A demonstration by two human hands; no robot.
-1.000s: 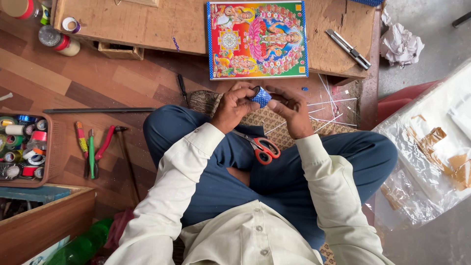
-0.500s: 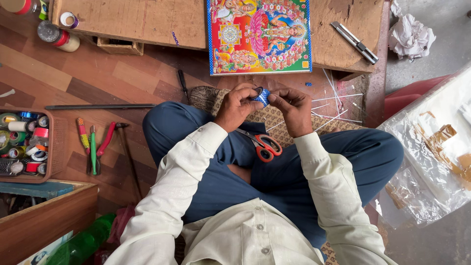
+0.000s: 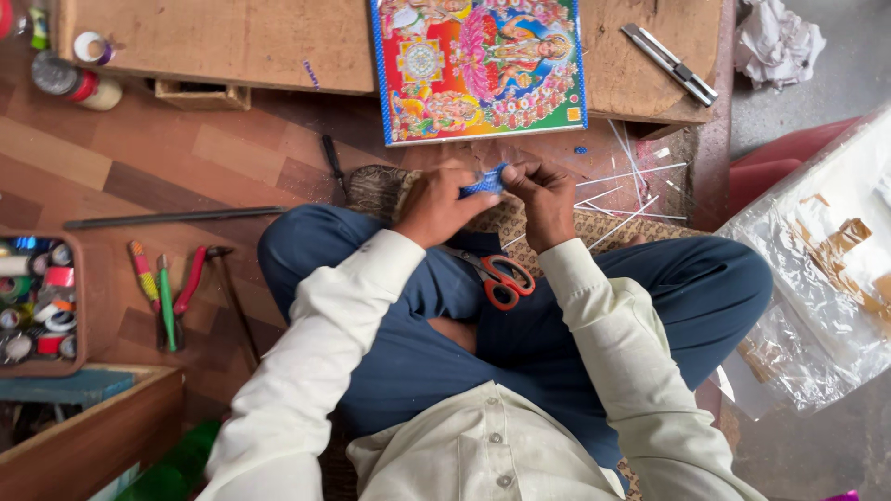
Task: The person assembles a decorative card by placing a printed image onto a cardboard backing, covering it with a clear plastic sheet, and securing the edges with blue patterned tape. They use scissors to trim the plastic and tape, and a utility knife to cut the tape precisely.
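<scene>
Seen from above, a seated person in a cream shirt and dark blue trousers works over their lap. The left hand point(image 3: 434, 206) and the right hand point(image 3: 543, 197) meet at twelve o'clock from the lap, both pinching a small blue patterned piece point(image 3: 484, 182) held between the fingertips, just below the colourful framed picture point(image 3: 478, 65) lying on the wooden tabletop point(image 3: 223, 42). Orange-handled scissors point(image 3: 497, 276) rest on the lap at six o'clock from the hands. Thin white sticks point(image 3: 624, 186) lie scattered at three o'clock. At nine o'clock, on the floor, red-handled pliers point(image 3: 192, 281) lie near a tray of tape rolls point(image 3: 37, 301).
</scene>
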